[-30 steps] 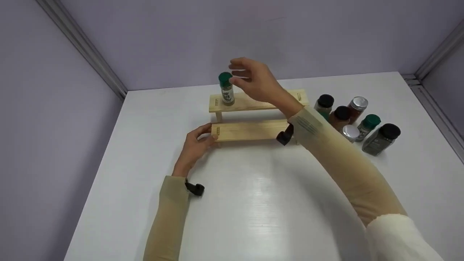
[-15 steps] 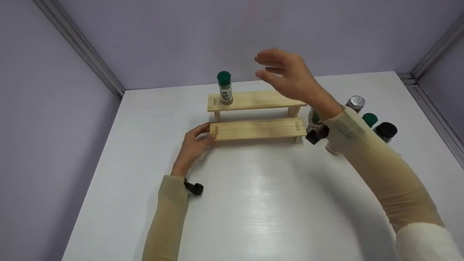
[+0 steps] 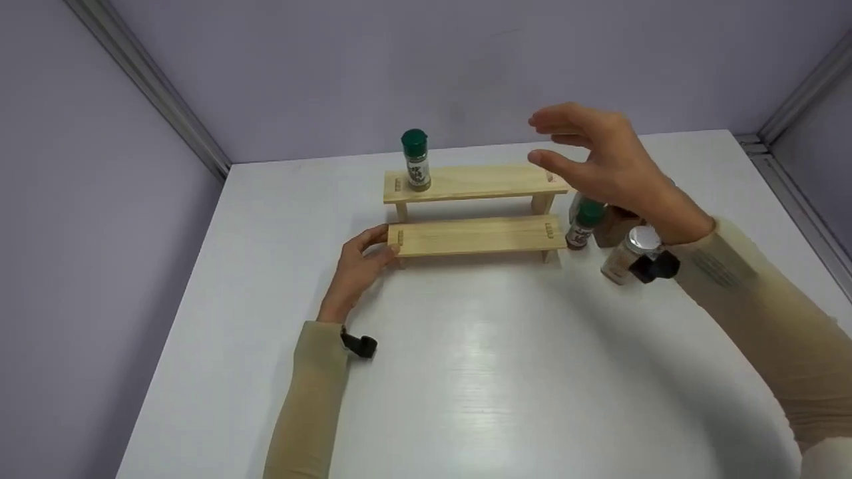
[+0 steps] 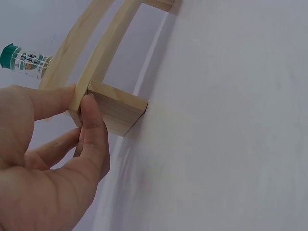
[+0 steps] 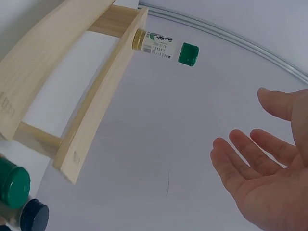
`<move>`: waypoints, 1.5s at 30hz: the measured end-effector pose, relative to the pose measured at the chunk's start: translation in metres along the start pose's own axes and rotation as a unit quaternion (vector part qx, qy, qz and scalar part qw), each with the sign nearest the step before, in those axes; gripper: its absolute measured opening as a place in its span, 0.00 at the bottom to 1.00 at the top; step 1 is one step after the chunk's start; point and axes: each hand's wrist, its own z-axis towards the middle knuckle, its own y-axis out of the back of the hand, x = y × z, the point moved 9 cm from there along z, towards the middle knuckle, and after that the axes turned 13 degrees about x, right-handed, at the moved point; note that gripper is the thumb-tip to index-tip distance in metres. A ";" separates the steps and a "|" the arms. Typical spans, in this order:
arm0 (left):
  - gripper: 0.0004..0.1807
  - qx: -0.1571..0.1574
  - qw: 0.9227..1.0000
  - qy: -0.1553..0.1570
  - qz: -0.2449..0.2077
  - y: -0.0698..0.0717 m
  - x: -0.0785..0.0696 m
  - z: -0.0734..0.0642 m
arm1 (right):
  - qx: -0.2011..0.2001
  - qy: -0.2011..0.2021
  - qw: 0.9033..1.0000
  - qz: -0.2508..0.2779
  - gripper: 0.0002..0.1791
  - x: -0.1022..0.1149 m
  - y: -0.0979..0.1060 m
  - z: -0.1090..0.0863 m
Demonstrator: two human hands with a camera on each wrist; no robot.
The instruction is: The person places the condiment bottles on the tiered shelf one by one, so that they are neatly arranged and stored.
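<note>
- white table point(image 3: 466, 372): carries every item listed below; purple walls enclose it on three sides.
- two-tier wooden rack point(image 3: 476, 236): stands toward the far side of the table, lower tier in front, upper tier behind and higher.
- right hand point(image 3: 602, 163): raised in the air above the right end of the rack, palm facing left, fingers straight and spread, holding nothing. the right wrist view shows the bare palm point(image 5: 269, 192) with nothing in it.
- left hand point(image 3: 359, 266): rests on the table at the left end of the lower tier. in the left wrist view, thumb and fingers point(image 4: 94, 130) pinch the tier's end and its leg block.
- green-capped spice jar point(image 3: 416, 161): stands upright on the left part of the upper tier, well apart from both hands.
- jar group on the table, just right of the rack: a second green-capped jar point(image 3: 584, 226) upright beside the lower tier's right end; a silver-capped jar point(image 3: 629, 253) near the right wrist; further jars are partly hidden behind the right hand.
</note>
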 end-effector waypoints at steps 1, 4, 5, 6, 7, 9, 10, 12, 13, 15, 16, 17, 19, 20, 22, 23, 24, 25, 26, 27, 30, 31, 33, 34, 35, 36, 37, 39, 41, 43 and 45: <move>0.32 -0.002 1.000 -0.001 0.001 0.000 -0.001 0.000 | -0.002 -0.004 1.000 -0.005 0.25 -0.002 0.003 -0.004; 0.32 -0.002 1.000 -0.002 0.002 0.001 -0.003 0.001 | -0.009 -0.011 1.000 -0.019 0.26 -0.007 0.012 -0.020; 0.32 -0.002 1.000 -0.002 0.003 0.001 -0.003 0.001 | -0.012 -0.016 1.000 -0.023 0.26 -0.009 0.015 -0.025; 0.32 -0.002 1.000 -0.002 0.004 0.001 -0.004 0.001 | -0.017 -0.021 0.999 -0.027 0.26 -0.011 0.019 -0.032; 0.31 -0.003 1.000 -0.001 0.006 0.001 -0.004 0.000 | -0.022 -0.024 0.999 -0.030 0.26 -0.014 0.022 -0.038; 0.31 -0.006 1.000 0.001 0.005 0.002 -0.003 0.000 | -0.035 -0.033 0.998 -0.033 0.26 -0.020 0.029 -0.051; 0.31 -0.008 1.000 0.001 0.003 0.002 -0.002 0.000 | -0.042 -0.039 0.998 -0.031 0.26 -0.024 0.031 -0.058; 0.30 -0.014 1.000 0.004 -0.003 0.004 0.000 0.000 | -0.058 -0.052 0.996 -0.030 0.25 -0.032 0.036 -0.071; 0.30 -0.016 1.000 0.004 -0.007 0.004 0.000 -0.001 | -0.065 -0.059 0.996 -0.029 0.25 -0.036 0.038 -0.078; 0.30 -0.018 1.000 0.007 -0.013 0.004 0.002 -0.001 | -0.078 -0.070 0.994 -0.027 0.25 -0.045 0.041 -0.091; 0.30 -0.017 1.000 0.008 -0.017 0.004 0.003 -0.001 | -0.084 -0.075 0.993 -0.022 0.24 -0.050 0.042 -0.097; 0.30 -0.017 1.000 0.010 -0.019 0.005 0.005 -0.001 | -0.089 -0.080 0.993 -0.018 0.24 -0.054 0.043 -0.103; 0.31 -0.017 0.999 0.013 -0.024 0.005 0.006 -0.001 | -0.097 -0.086 0.991 -0.009 0.24 -0.062 0.044 -0.113; 0.31 -0.018 0.999 0.014 -0.026 0.005 0.007 -0.001 | -0.100 -0.090 0.991 -0.005 0.24 -0.066 0.044 -0.118; 0.31 -0.017 0.999 0.012 -0.030 0.005 0.008 -0.002 | -0.105 -0.098 0.990 0.000 0.24 -0.073 0.043 -0.126; 0.31 -0.017 0.999 0.011 -0.032 0.006 0.007 -0.002 | -0.106 -0.101 0.989 -0.001 0.24 -0.075 0.042 -0.130; 0.31 -0.016 0.999 0.009 -0.034 0.006 0.007 -0.002 | -0.107 -0.103 0.989 -0.002 0.24 -0.078 0.041 -0.133; 0.31 -0.015 0.999 0.007 -0.039 0.006 0.007 -0.002 | -0.108 -0.104 0.989 -0.002 0.24 -0.080 0.039 -0.137; 0.31 -0.014 0.999 0.004 -0.043 0.006 0.007 -0.002 | -0.109 -0.108 0.988 0.001 0.24 -0.083 0.038 -0.140; 0.31 -0.015 0.999 0.004 -0.045 0.006 0.007 -0.002 | -0.109 -0.114 0.987 0.003 0.25 -0.087 0.036 -0.143; 0.31 -0.017 0.999 0.001 -0.051 0.006 0.007 -0.002 | -0.108 -0.134 0.985 0.013 0.26 -0.098 0.030 -0.152; 0.30 -0.018 0.998 0.000 -0.052 0.006 0.007 -0.001 | -0.108 -0.139 0.984 0.017 0.26 -0.101 0.028 -0.155; 0.30 -0.019 0.998 0.000 -0.055 0.005 0.008 -0.001 | -0.107 -0.150 0.983 0.021 0.27 -0.108 0.023 -0.161; 0.30 -0.019 0.998 0.000 -0.060 0.004 0.008 0.000 | -0.106 -0.154 0.982 0.021 0.28 -0.111 0.020 -0.164; 0.30 -0.018 0.998 -0.001 -0.066 0.003 0.008 0.000 | -0.105 -0.158 0.982 0.020 0.28 -0.113 0.018 -0.166; 0.30 -0.018 0.997 -0.002 -0.069 0.002 0.008 0.000 | -0.105 -0.160 0.981 0.020 0.28 -0.115 0.015 -0.168; 0.30 -0.018 0.997 -0.002 -0.071 0.002 0.008 0.001 | -0.105 -0.164 0.981 0.018 0.29 -0.117 0.013 -0.170; 0.30 -0.017 0.997 -0.004 -0.075 0.001 0.008 0.001 | -0.105 -0.171 0.979 0.015 0.29 -0.120 0.008 -0.172; 0.29 -0.017 0.997 -0.006 -0.076 0.001 0.007 0.002 | -0.109 -0.174 0.979 0.011 0.29 -0.123 0.005 -0.174; 0.30 -0.015 0.997 -0.009 -0.077 0.001 0.007 0.002 | -0.111 -0.172 0.979 0.006 0.30 -0.125 0.001 -0.175; 0.30 -0.013 0.997 -0.011 -0.081 0.000 0.007 0.002 | -0.110 -0.170 0.979 -0.004 0.30 -0.127 -0.003 -0.176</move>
